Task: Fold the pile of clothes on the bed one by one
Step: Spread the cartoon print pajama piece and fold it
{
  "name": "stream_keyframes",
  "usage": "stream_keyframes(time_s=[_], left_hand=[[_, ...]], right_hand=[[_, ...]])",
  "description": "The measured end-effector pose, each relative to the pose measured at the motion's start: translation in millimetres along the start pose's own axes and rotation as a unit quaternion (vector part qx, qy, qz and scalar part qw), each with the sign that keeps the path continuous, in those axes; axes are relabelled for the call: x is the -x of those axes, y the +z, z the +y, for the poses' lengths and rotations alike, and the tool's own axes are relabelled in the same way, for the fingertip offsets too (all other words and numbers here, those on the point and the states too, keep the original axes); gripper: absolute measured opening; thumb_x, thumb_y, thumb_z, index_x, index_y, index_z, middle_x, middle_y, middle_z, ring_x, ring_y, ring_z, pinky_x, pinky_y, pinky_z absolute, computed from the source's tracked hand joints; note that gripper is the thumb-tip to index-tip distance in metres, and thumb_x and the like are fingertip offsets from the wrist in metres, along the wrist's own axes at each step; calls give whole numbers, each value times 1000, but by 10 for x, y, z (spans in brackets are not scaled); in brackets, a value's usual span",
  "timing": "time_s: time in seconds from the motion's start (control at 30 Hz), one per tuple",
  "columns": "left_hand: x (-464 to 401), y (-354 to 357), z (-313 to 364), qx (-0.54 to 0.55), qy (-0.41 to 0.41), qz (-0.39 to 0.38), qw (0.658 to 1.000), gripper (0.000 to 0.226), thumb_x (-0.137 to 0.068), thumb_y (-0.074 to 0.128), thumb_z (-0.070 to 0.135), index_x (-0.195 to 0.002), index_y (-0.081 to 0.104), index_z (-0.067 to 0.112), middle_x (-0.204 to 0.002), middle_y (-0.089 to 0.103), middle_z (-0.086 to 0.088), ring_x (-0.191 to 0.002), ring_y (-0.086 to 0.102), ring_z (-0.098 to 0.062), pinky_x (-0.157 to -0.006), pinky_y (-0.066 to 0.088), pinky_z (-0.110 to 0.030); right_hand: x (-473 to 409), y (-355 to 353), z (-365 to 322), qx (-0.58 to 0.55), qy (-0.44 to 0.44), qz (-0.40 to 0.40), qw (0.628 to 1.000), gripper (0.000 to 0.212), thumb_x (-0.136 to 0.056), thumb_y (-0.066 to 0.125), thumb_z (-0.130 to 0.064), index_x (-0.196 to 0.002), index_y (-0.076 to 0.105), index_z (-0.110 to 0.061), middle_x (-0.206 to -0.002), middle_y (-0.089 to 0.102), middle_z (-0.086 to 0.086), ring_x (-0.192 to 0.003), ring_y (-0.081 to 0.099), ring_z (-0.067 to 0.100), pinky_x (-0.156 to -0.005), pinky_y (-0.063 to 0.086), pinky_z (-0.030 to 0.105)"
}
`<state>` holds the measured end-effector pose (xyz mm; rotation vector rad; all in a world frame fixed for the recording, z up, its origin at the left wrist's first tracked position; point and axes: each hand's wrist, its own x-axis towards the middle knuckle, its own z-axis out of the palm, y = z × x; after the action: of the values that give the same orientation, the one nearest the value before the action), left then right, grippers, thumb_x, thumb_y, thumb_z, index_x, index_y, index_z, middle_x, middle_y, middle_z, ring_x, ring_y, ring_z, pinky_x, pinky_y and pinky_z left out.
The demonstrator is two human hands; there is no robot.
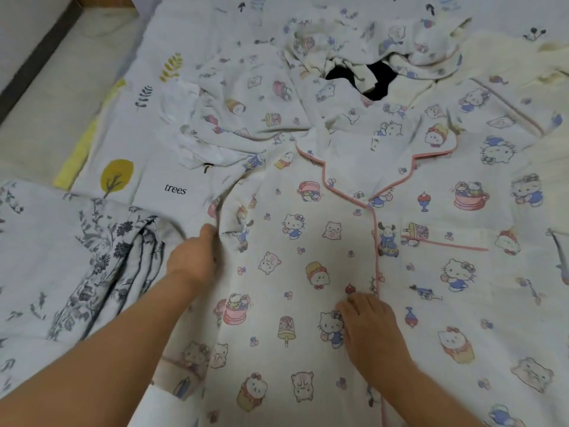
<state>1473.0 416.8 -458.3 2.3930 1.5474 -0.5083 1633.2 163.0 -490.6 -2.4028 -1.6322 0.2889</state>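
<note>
A cream pyjama top (323, 241) printed with cartoon cats and edged in pink piping lies spread front-up across the bed (147, 143), collar pointing away from the viewer. The left hand (192, 257) pinches a fold of the top's left side seam between curled fingers. The right hand (369, 328) rests flat on the front panel beside the pink button placket, fingers straight, grip released. More matching patterned clothes (369, 47) sit heaped beyond the collar. A folded grey floral quilt (101, 257) lies at the left
</note>
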Motion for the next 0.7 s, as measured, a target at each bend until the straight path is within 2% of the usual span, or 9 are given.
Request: stream_keyframes(time_s=[0.13,0.23,0.27,0.33,0.43,0.5,0.57,0.6,0.7], left_hand=[[106,-483,328,117,74,3,990,17,-86,40,-1,-93,43,14,-82,55,-7,-72,48,-24,-60,28,-28],[286,-911,620,230,116,-40,965,27,-84,40,1,-78,48,26,-65,48,8,-41,41,-2,-38,29,-14],[350,-1041,717,256,130,-62,956,28,-84,42,3,-79,51,28,-65,48,8,-37,40,-1,-36,28,-11],[497,-1253,931,309,157,-111,932,28,-84,49,5,-84,57,31,-70,52,4,-41,44,-2,-41,34,-14],[726,-1387,1312,444,193,-199,852,27,-87,55,8,-95,60,34,-84,66,-7,-62,60,-22,-49,45,-25],[800,-1372,1492,531,222,-262,775,26,-91,54,11,-107,58,31,-81,68,2,-62,62,-17,-50,48,-22],[766,-1336,1556,577,231,-285,730,25,-94,50,14,-113,56,30,-81,69,10,-66,65,-11,-56,51,-19],[713,-1291,1559,571,234,-279,736,24,-95,48,15,-112,56,30,-88,71,11,-72,67,-11,-60,53,-21],[514,-997,1500,425,222,-187,858,18,-95,48,17,-102,57,31,-97,69,4,-83,66,-12,-74,54,-30]], right_hand=[[-38,-121,-84,-44,37,-5,998,47,-37,86,2,-79,70,-12,-82,66,4,-74,66,23,-64,56,35],[-148,-354,-229,-179,114,-62,975,24,-83,64,-8,-106,63,-14,-103,59,-4,-94,57,12,-84,44,16],[-194,-463,-296,-271,147,-72,948,19,-91,55,-17,-110,60,-18,-102,57,-10,-92,54,5,-79,40,10],[-315,-715,-450,-511,197,-97,831,19,-92,52,-32,-106,59,-20,-92,61,-14,-81,58,3,-70,43,8],[-439,-986,-542,-791,197,-129,565,34,-90,53,-43,-112,64,-20,-109,69,4,-101,65,17,-80,54,29],[-471,-1108,-479,-845,209,-113,480,29,-82,65,-41,-104,72,-23,-106,71,5,-98,66,21,-72,55,31],[-438,-1152,-263,-857,219,-84,458,32,-77,69,-41,-102,74,-21,-107,71,7,-99,67,21,-73,55,33],[-405,-1145,-125,-847,244,-73,467,29,-83,61,-37,-102,73,-19,-108,70,8,-99,67,22,-75,55,34],[-226,-971,296,-698,415,-79,577,21,-92,53,-20,-96,70,-8,-81,72,5,-73,68,26,-69,50,34]])
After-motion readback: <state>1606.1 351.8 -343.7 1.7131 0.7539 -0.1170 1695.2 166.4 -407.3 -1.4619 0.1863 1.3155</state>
